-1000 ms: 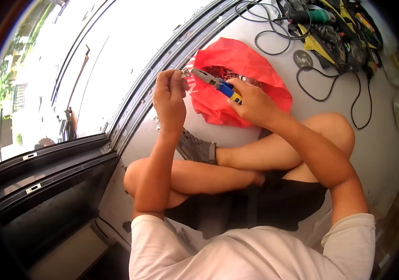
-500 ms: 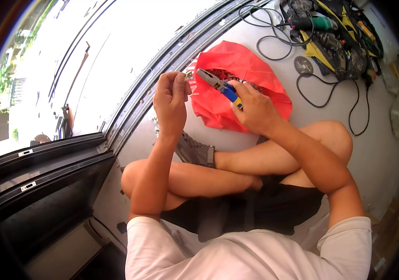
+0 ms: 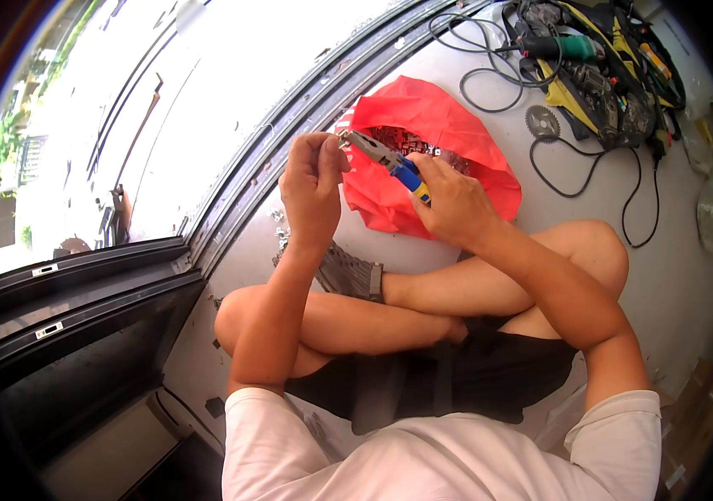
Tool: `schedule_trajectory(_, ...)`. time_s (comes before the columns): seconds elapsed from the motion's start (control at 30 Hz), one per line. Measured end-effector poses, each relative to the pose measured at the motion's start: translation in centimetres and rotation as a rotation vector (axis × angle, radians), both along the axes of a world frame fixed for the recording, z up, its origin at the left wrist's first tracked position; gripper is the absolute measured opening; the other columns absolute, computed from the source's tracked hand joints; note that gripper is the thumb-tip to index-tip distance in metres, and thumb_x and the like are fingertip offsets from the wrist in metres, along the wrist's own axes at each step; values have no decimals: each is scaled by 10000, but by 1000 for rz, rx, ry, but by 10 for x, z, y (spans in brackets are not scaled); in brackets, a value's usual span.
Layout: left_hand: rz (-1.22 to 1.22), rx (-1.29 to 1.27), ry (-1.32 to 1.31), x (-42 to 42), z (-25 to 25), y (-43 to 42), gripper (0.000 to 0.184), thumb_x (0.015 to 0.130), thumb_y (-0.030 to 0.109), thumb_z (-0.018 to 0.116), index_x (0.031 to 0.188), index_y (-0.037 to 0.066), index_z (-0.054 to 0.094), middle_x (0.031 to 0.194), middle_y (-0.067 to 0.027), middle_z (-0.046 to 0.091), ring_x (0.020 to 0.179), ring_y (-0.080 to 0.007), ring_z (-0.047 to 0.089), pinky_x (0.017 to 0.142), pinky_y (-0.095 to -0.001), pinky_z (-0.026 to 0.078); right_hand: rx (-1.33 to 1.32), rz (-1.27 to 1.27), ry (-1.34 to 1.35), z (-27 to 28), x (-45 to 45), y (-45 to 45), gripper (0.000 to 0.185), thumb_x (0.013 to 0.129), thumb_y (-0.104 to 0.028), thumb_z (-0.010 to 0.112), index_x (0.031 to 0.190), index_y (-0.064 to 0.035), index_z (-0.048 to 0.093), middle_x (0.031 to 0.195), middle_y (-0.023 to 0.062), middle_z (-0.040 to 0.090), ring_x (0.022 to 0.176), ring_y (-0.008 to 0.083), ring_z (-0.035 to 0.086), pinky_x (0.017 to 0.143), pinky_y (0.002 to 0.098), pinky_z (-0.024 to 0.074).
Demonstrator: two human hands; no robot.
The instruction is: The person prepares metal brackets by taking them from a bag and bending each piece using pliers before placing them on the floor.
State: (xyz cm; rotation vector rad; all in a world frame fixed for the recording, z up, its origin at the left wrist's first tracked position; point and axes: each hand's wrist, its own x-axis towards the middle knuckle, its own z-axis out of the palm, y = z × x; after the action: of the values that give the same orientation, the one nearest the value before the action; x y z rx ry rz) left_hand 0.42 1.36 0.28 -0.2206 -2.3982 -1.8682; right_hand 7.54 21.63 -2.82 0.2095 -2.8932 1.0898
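Observation:
Between thumb and fingers, my left hand (image 3: 313, 188) pinches a small metal piece (image 3: 343, 139). My right hand (image 3: 457, 199) is wrapped round the blue and yellow handles of the pliers (image 3: 390, 162). The jaws of the pliers are at the metal piece; whether they grip it is too small to tell. Beneath the pliers lies an open red bag (image 3: 390, 209) with many small metal parts (image 3: 411, 138) inside.
Dark window or door frame rails (image 3: 265, 129) run along the left. More small metal parts (image 3: 280, 230) lie on the floor beside my shoe (image 3: 348, 271). At the upper right are a green power tool (image 3: 573, 47), cables, a round saw blade (image 3: 542, 122) and a black-yellow tool bag (image 3: 569, 93).
The pliers drew back from the metal piece half a second ago and are now at it again. My left hand has shifted slightly right and down.

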Motion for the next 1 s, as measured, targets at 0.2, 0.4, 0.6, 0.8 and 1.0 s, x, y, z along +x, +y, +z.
schedule_trajectory(0.2, 23, -49, 51, 4, 4, 1, 192, 1086, 174, 574, 1031, -3, 622, 763, -30, 656, 680, -74, 597, 626, -241, 496, -37, -3, -34, -1, 2, -5, 433, 930, -173, 664, 1325, -80, 514, 1091, 210, 669, 971, 453, 677, 804, 535, 569)
schedule_trajectory(0.4, 40, -54, -20, 10, 8, -1, 192, 1076, 168, 574, 1012, -9, 614, 749, -64, 651, 692, -109, 613, 643, -283, 499, -105, -20, -46, -2, 5, -6, 402, 906, -131, 657, 1288, -52, 561, 1091, 225, 678, 946, 455, 676, 801, 519, 567)
schedule_trajectory(0.6, 79, -189, -86, 3, 3, -4, 229, 1028, 196, 655, 944, -16, 637, 704, -107, 664, 628, -165, 625, 600, -354, 500, 86, -6, -11, -5, 4, -5, 457, 864, -154, 667, 1293, -55, 543, 992, 236, 651, 803, 450, 693, 684, 544, 574)
schedule_trajectory(0.8, 112, -284, -42, 16, 3, 9, 219, 1026, 185, 637, 965, -25, 626, 742, -131, 684, 655, -209, 655, 649, -368, 515, 174, -28, -37, -7, 9, -6, 434, 879, -200, 662, 1261, -70, 500, 998, 242, 660, 831, 446, 714, 705, 561, 583)
schedule_trajectory(1.0, 219, -295, 56, 23, -36, 27, 228, 1051, 263, 604, 1069, 35, 602, 890, -199, 710, 814, -405, 699, 734, -498, 520, 250, -60, -101, -10, 14, -5, 407, 923, -232, 631, 1265, -49, 508, 1044, 274, 665, 815, 441, 727, 698, 560, 590)
